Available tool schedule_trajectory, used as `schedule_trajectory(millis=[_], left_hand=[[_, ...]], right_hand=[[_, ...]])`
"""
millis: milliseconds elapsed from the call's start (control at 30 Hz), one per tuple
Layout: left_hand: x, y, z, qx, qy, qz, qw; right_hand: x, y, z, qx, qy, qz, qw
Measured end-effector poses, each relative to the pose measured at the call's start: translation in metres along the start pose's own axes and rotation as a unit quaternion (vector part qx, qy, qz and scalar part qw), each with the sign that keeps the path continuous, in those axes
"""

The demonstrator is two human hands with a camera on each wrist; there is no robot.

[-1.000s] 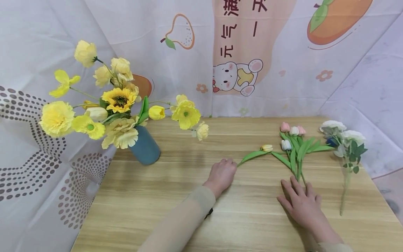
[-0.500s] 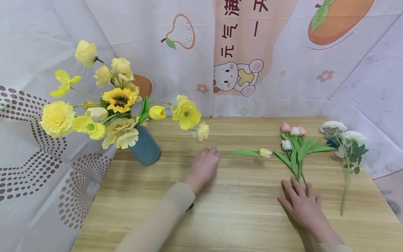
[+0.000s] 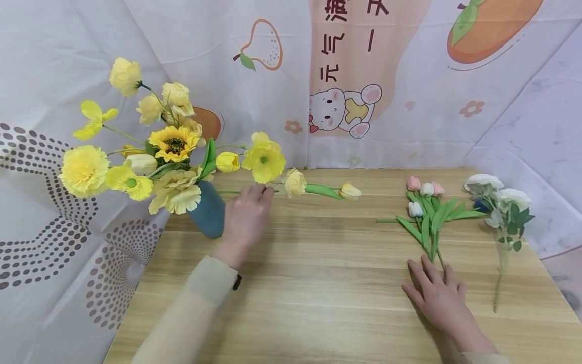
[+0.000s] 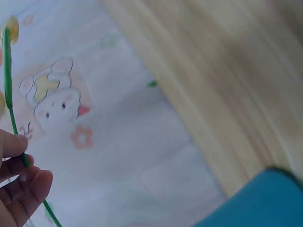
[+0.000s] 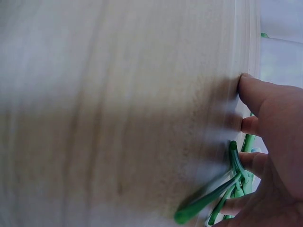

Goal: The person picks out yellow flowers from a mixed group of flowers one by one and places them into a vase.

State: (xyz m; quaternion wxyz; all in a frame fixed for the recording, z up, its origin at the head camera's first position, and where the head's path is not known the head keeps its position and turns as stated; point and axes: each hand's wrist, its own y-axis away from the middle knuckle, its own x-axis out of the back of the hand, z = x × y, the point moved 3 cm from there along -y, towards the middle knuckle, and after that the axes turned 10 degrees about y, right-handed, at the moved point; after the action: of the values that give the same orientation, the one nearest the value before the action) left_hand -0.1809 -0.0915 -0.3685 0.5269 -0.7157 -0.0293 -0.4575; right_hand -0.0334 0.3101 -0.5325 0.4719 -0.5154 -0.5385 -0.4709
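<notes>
My left hand (image 3: 247,217) pinches the green stem of a pale yellow tulip (image 3: 350,191) beside the blue vase (image 3: 206,212). The tulip is held sideways, bloom to the right, its stem end reaching toward the vase. In the left wrist view, thumb and fingers (image 4: 40,184) close round the thin stem. Yellow flowers, among them a sunflower (image 3: 175,145), stand in the vase. My right hand (image 3: 440,301) rests on the table with spread fingers, at the stem ends of a bunch of pink and white tulips (image 3: 427,212). The right wrist view shows green stems (image 5: 208,201) by those fingers.
White roses (image 3: 513,198) on a long stem lie at the right of the wooden table (image 3: 336,283). A small blue object (image 3: 482,205) sits partly behind them. A printed cloth (image 3: 254,101) hangs along the back edge. Yellow poppies (image 3: 263,159) lean out from the vase.
My left hand has carried the yellow tulip leftward and back, from beside the tulip bunch to the vase. The right hand has stayed in place.
</notes>
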Motion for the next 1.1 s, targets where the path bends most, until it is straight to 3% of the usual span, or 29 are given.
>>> schedule_trajectory(millis=[133, 300, 533, 767, 1100], left_hand=[[0.014, -0.005, -0.013, -0.007, 0.009, 0.049, 0.9987], [0.020, -0.009, -0.025, -0.008, 0.000, 0.080, 0.9968], [0.026, -0.008, -0.041, 0.006, -0.005, 0.093, 0.9956], [0.029, -0.007, -0.045, 0.002, 0.020, 0.095, 0.9953], [0.035, 0.005, -0.068, 0.064, 0.046, 0.115, 0.9902]], right_hand=[[0.000, 0.000, -0.001, 0.003, -0.003, 0.009, 0.9999], [0.000, 0.001, 0.000, 0.000, -0.006, 0.004, 1.0000], [-0.001, 0.001, 0.000, 0.001, -0.007, 0.014, 0.9999], [-0.003, 0.000, 0.000, -0.001, -0.005, 0.015, 0.9999], [-0.002, 0.001, -0.001, -0.002, -0.007, 0.018, 0.9998]])
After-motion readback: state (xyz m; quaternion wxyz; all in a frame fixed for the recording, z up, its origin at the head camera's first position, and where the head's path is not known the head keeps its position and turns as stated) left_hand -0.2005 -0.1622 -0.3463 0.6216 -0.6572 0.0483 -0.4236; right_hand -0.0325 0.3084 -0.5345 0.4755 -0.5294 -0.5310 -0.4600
